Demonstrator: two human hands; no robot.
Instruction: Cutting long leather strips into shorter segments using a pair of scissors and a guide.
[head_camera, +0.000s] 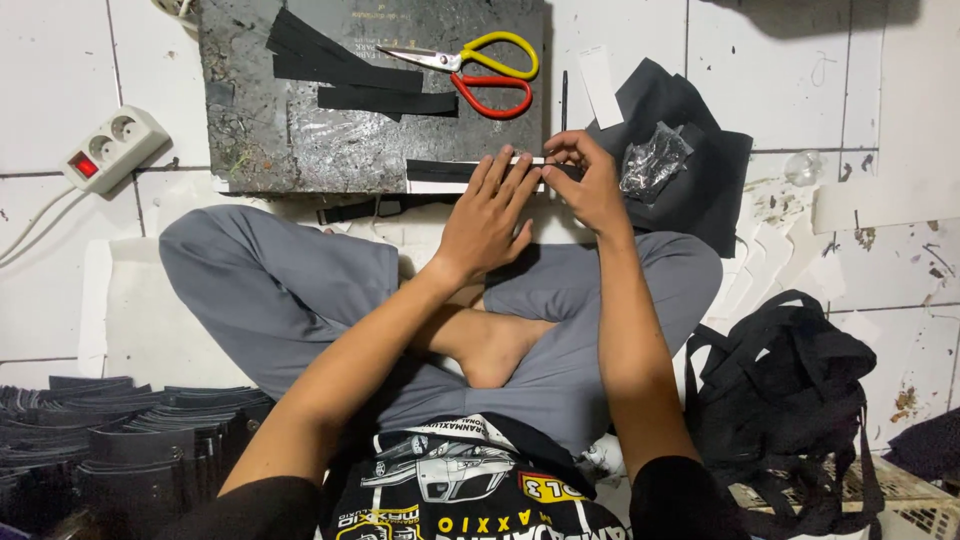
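You sit cross-legged on white tile floor (770, 90), dark work slab (330, 130) at 12 o'clock from your knees. Your left hand (487, 215) lies flat, fingers spread and extended, pressing down on a black strip (440, 170) that runs along the slab's near edge. No curl, so not gripping, just pinning it. Your right hand (590, 180) sits just at 3 o'clock of the left, fingers bent in, thumb and forefinger pinched on the strip's right end w/ a thin white edge showing there (can't tell if that's backing or a separate piece).

On the slab, at 12 o'clock from your hands: scissors (485, 70), one yellow handle, one red, blades pointing to 9 o'clock. Two more black strips (345, 75) lie at 9 o'clock of the scissors, overlapping, well apart from your hands.

At 3 o'clock of right hand: black fabric pile (700, 160) w/ crumpled clear plastic bag (652, 160) on top, just beside your knuckles. At 5 o'clock, near your right knee: black strapped bag (790, 400). At 9 o'clock, far left: white power strip (110, 148), red switch. At 7 o'clock by left knee: stack of dark cut pieces (110, 440), edge-on.
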